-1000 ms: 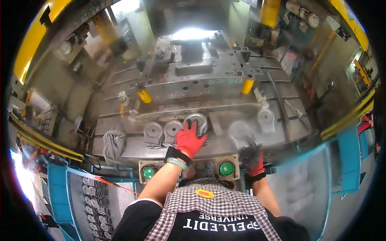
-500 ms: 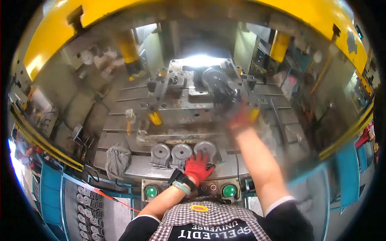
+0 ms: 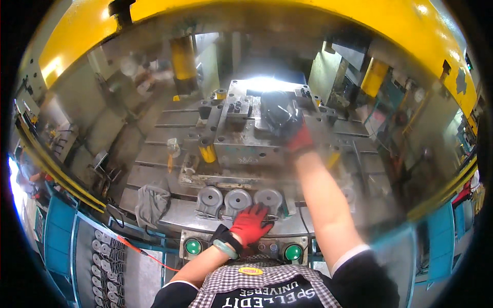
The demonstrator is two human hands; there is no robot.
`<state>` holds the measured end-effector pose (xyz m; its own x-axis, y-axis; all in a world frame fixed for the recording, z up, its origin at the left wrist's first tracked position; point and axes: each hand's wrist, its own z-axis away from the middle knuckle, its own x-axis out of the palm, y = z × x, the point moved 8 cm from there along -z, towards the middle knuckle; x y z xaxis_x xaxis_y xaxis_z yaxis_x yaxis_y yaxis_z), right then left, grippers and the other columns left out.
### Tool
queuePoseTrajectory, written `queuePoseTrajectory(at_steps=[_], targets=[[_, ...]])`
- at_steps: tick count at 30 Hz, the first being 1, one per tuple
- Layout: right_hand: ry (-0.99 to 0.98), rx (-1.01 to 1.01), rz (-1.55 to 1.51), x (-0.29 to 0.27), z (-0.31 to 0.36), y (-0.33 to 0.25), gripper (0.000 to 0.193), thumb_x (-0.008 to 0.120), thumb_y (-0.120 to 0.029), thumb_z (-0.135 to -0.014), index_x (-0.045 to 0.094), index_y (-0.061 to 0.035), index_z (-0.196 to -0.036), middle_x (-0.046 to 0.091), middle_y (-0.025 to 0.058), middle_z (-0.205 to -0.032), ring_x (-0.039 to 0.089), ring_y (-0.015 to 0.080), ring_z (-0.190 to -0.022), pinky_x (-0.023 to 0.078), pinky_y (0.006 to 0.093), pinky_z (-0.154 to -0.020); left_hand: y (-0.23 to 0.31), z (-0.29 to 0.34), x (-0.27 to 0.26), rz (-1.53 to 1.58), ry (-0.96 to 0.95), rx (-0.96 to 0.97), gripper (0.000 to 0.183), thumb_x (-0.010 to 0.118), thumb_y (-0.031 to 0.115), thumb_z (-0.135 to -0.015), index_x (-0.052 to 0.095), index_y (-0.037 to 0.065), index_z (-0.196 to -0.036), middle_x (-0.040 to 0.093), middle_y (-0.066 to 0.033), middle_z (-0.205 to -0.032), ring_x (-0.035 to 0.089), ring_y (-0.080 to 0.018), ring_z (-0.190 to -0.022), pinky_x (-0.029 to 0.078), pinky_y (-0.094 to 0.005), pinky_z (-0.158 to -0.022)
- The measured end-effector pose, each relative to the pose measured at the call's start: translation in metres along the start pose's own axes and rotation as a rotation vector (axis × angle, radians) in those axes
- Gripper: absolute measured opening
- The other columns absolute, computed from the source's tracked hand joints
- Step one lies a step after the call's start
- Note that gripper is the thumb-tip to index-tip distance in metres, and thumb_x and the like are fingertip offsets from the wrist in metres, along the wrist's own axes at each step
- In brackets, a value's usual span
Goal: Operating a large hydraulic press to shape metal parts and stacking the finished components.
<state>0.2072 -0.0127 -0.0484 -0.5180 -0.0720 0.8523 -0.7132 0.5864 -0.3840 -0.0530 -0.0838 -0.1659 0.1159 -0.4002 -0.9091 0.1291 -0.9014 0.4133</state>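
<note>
My left hand [image 3: 250,226], in a red glove, lies with fingers spread at the lower end of a round grey metal part [image 3: 268,199]. Two similar parts stand to its left, a middle one [image 3: 238,200] and a leftmost one [image 3: 210,199], in a row along the press bed's front edge. My right hand [image 3: 300,138], also red-gloved, reaches over the steel die block [image 3: 241,137]. At its fingers is a dark, glossy, round-ended part [image 3: 280,110], smeared by motion. The fingers round it are hidden, and I cannot tell whether it touches the die.
A grey rag [image 3: 152,204] lies left on the bed. Yellow guide posts [image 3: 207,151] flank the die. Below the edge is a control box with two green buttons [image 3: 193,246]. Several similar parts [image 3: 105,264] lie in rows at lower left. The yellow press frame [image 3: 246,13] arches overhead.
My right hand has moved farther in over the die with the dark part. My left hand has slid slightly down the rightmost round part. The whole view has shifted a little.
</note>
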Motion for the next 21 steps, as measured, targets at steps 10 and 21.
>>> queuePoseTrajectory(at_steps=[10, 21], targets=[[0.063, 0.696, 1.700, -0.033, 0.355, 0.045, 0.042, 0.039, -0.036, -0.088, 0.052, -0.0040, -0.111, 0.058, 0.0151, -0.102, 0.057, 0.0264, -0.091, 0.044, 0.0350, -0.079, -0.180, 0.162, -0.025, -0.109, -0.200, -0.753, 0.044, 0.046, 0.044, -0.080, 0.061, 0.004, -0.092, 0.060, -0.0180, -0.094, 0.055, -0.0347, -0.091, 0.043, -0.0419, -0.080], [-0.106, 0.853, 2.161, -0.100, 0.476, 0.104, 0.057, 0.047, -0.045, -0.080, 0.043, -0.0085, -0.123, 0.040, 0.0212, -0.126, 0.051, 0.0347, -0.103, 0.042, 0.0389, -0.086, -0.363, 0.265, 0.157, 0.358, 0.071, -1.166, 0.076, 0.064, 0.045, -0.067, 0.039, 0.000, -0.123, 0.045, -0.0248, -0.121, 0.043, -0.0360, -0.113, 0.038, -0.0379, -0.093]])
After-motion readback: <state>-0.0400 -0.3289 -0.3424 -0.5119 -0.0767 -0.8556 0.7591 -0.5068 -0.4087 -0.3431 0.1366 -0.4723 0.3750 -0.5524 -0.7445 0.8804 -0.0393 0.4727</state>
